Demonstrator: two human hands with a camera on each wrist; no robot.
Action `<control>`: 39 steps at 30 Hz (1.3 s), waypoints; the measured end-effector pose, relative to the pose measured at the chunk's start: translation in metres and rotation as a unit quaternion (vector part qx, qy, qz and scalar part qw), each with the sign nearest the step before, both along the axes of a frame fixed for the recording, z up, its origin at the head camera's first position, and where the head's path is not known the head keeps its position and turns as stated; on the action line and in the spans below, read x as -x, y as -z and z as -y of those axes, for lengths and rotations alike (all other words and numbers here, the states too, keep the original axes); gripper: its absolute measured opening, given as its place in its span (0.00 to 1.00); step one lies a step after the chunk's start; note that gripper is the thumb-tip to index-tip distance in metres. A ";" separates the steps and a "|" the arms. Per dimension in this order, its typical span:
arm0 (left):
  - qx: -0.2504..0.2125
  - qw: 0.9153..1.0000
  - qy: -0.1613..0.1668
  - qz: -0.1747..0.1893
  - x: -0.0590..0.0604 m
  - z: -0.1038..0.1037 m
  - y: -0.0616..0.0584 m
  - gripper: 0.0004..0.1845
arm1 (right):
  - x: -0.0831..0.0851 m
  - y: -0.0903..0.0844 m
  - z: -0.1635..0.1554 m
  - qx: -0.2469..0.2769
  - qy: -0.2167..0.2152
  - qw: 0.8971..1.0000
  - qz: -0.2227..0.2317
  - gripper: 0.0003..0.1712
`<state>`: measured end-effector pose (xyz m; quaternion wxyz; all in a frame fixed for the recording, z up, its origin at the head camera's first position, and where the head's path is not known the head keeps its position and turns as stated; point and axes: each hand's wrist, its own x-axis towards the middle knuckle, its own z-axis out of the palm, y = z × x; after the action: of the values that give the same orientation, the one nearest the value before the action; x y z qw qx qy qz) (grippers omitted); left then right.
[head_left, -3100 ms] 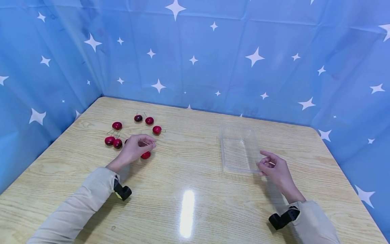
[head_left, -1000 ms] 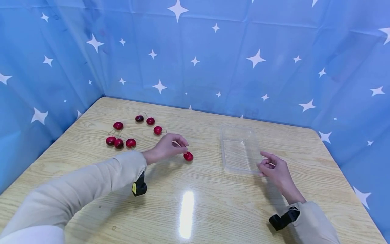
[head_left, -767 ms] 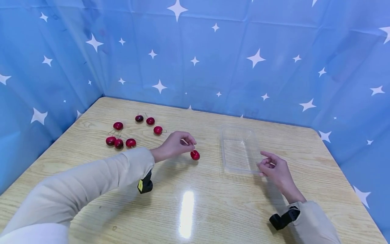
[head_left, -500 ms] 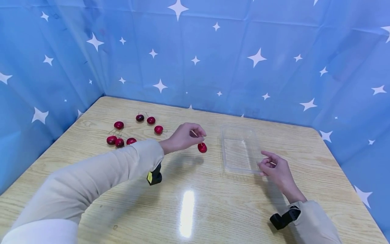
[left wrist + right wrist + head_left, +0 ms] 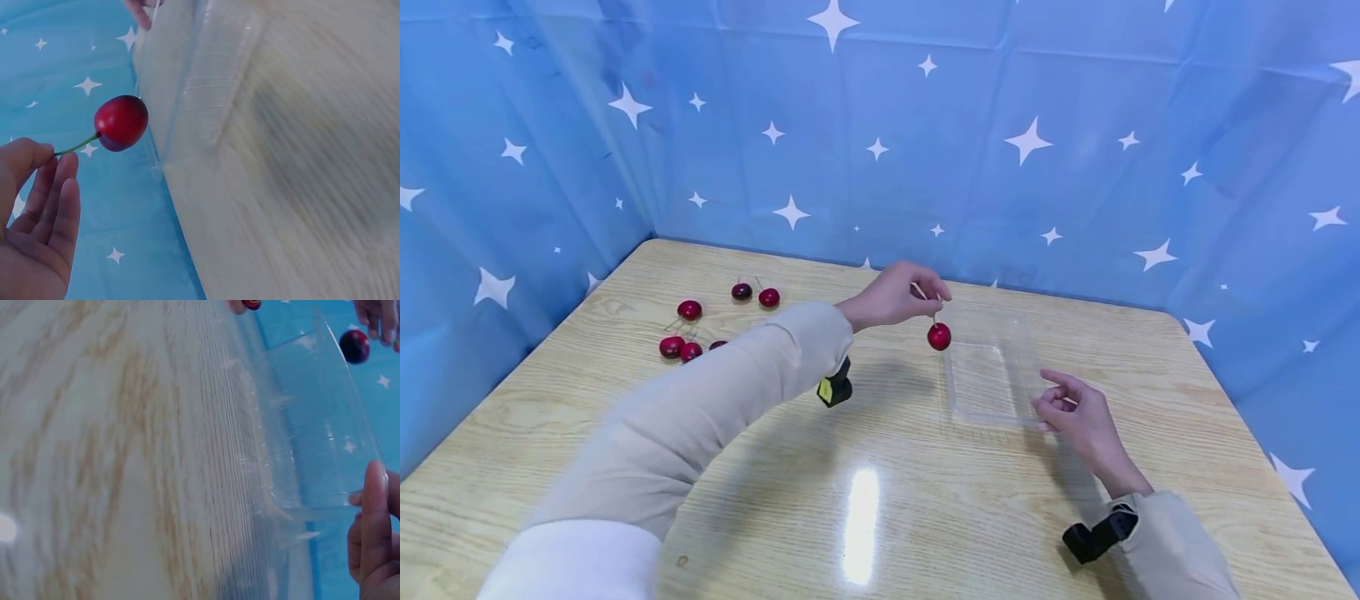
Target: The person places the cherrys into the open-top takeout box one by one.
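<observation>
My left hand point(image 5: 925, 293) pinches the stem of a red cherry point(image 5: 938, 336), which hangs in the air just over the left rim of a clear plastic tray point(image 5: 992, 392). In the left wrist view the cherry point(image 5: 121, 122) dangles from my left hand point(image 5: 37, 187) beside the tray point(image 5: 200, 75). At the tray's near right corner my right hand point(image 5: 1047, 402) holds the rim with curled fingers. The right wrist view shows its fingers point(image 5: 374, 512) at the tray point(image 5: 306, 425) wall, with the cherry point(image 5: 355, 345) beyond.
Several more cherries point(image 5: 688, 309) lie loose at the table's far left, one partly hidden behind my left sleeve point(image 5: 730, 392). Blue star-patterned cloth point(image 5: 1030, 142) walls the wooden table point(image 5: 865, 517) at the back and both sides.
My left hand has lifted the cherry off the table and carried it right and up, from the cluster to the tray's left rim. The right hand has stayed at the tray.
</observation>
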<state>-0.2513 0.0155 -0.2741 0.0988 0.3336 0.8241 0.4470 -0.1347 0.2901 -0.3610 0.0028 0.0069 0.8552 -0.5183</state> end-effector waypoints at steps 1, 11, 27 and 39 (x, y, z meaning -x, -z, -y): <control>0.000 1.000 0.001 0.001 0.001 -0.003 0.000 0.08 | 0.000 0.000 0.000 -0.002 0.001 1.000 0.001 0.31; -0.006 1.000 -0.022 0.017 0.011 -0.031 0.006 0.09 | 0.000 0.001 0.000 0.007 -0.005 1.000 -0.007 0.30; -0.042 0.999 -0.029 0.004 0.012 -0.064 0.021 0.09 | 0.000 0.002 0.000 -0.013 0.003 1.000 -0.005 0.30; -0.042 0.998 -0.048 0.004 0.015 -0.084 0.043 0.08 | 0.001 0.002 0.002 -0.019 0.003 1.000 -0.011 0.30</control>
<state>-0.2659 0.0990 -0.3168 0.0660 0.2959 0.8191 0.4870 -0.1359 0.2879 -0.3632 -0.0080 0.0040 0.8650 -0.5016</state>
